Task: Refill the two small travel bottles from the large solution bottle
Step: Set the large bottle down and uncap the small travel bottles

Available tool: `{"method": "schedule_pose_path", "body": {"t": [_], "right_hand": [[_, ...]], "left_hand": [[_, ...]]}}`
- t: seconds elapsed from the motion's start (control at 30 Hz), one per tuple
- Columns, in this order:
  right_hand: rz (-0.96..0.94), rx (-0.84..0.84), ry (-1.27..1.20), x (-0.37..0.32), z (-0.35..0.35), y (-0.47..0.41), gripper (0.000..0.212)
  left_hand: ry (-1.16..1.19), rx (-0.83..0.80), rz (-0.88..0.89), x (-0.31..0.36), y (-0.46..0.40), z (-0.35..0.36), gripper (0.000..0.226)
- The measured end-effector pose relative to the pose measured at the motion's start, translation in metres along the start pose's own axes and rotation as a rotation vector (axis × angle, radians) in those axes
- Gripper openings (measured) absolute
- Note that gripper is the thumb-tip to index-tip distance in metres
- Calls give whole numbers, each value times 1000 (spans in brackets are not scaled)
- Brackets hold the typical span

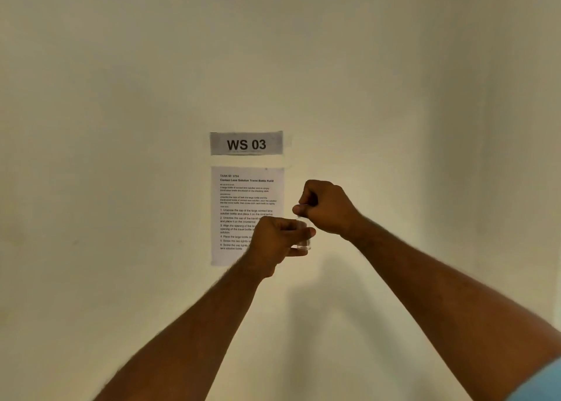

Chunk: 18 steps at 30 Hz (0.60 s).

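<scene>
Travel bottle first: a small clear plastic travel bottle (304,242) is being held up at chest height in front of the pale cream wall (121,97), and most of it is hiding behind fingers. The left hand (277,242) is wrapping its curled fingers around the body of that bottle, with only the see-through lower part peeking out on the right of the fist. The right hand (326,207) is sitting just above it, thumb and fingers pinched together at the bottle's top, apparently working the cap, though the cap itself is too hidden to make out.

Is it coming off or going on? I cannot tell. My read is that this is a cap-turning step on one of the two small bottles, so the job is sitting somewhere around a capping stage rather than a pour.

No large solution bottle, no second travel bottle and no counter are showing, so how much has been filled is impossible to judge. The bottle's liquid level is too blurred to read.

Behind the hands, a grey "WS 03" paper sign (246,143) is hanging on the wall, with a white printed instruction sheet (239,194) just below it.
</scene>
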State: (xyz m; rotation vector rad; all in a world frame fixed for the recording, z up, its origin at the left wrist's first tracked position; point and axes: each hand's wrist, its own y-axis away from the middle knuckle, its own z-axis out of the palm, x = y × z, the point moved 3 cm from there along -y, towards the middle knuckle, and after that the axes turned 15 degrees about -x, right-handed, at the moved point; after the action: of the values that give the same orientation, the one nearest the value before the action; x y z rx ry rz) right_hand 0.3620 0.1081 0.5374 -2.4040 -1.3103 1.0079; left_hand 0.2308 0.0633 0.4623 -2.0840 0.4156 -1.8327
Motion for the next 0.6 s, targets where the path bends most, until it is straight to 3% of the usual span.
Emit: {"method": "schedule_pose_path", "body": {"t": [0.23, 0.4, 0.6], "right_hand": [[-116, -29, -105, 0, 2, -2, 14], [-153, -176, -274, 3, -2, 1, 15], [-70, -29, -369, 3, -5, 2, 34]], "left_hand": [[3, -77, -5, 13, 6, 3, 23], [24, -45, 10, 16, 9, 3, 19], [1, -57, 6, 27, 11, 4, 21]]}}
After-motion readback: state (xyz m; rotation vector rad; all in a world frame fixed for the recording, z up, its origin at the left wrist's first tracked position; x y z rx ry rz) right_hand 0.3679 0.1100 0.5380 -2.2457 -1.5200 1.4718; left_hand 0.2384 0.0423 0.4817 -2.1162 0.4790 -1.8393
